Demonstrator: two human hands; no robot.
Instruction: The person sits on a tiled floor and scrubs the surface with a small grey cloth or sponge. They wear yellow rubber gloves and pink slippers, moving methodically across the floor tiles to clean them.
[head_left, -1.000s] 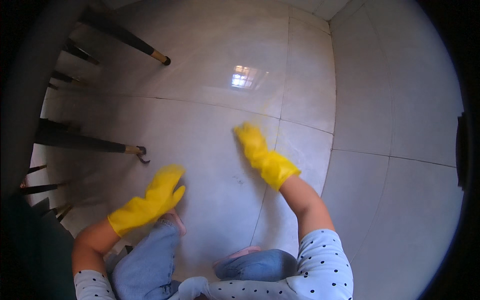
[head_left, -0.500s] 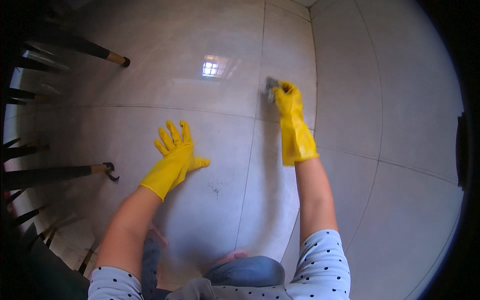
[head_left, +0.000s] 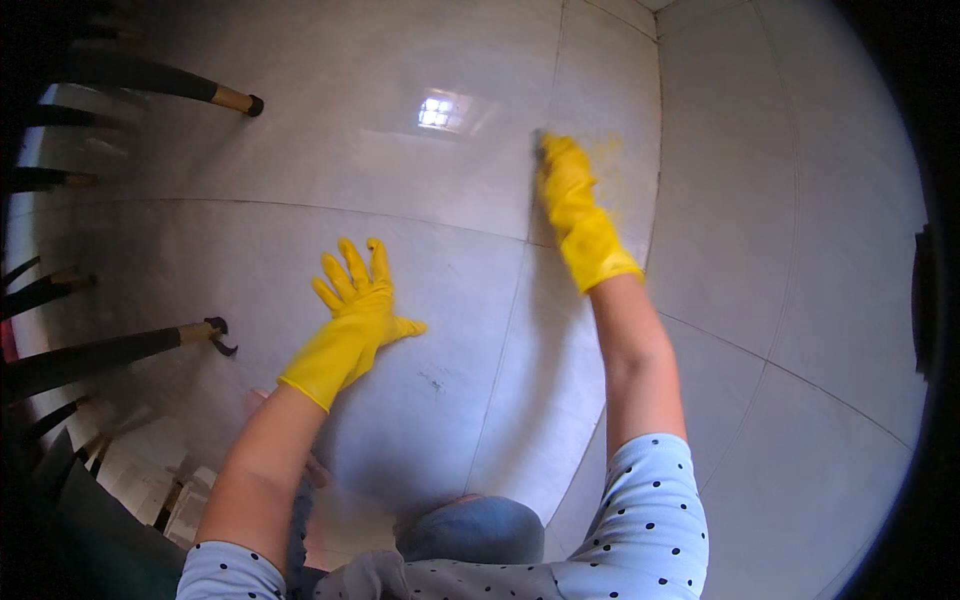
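My left hand (head_left: 350,325), in a yellow rubber glove, rests flat on the pale tiled floor (head_left: 330,160) with its fingers spread and nothing in it. My right hand (head_left: 580,215), gloved the same way, is farther off, close to the wall, its fingers closed round a grey scouring pad (head_left: 541,142). The pad looks pressed to the tile near a grout line. Motion blurs both glove and pad, and the fingers hide most of the pad. Small dark scuff marks (head_left: 431,381) show on the tile between my arms.
Tiled wall (head_left: 730,200) rises along the right side. Dark furniture legs with gold-coloured ends, one at the far left (head_left: 235,99) and one nearer (head_left: 195,333), stand on the left. My bent knee (head_left: 470,530) is at the bottom.
My right hand has moved a little farther away with the scouring pad, and its forearm now leans more to the left. My left hand stays flat in place. The view has shifted slightly.
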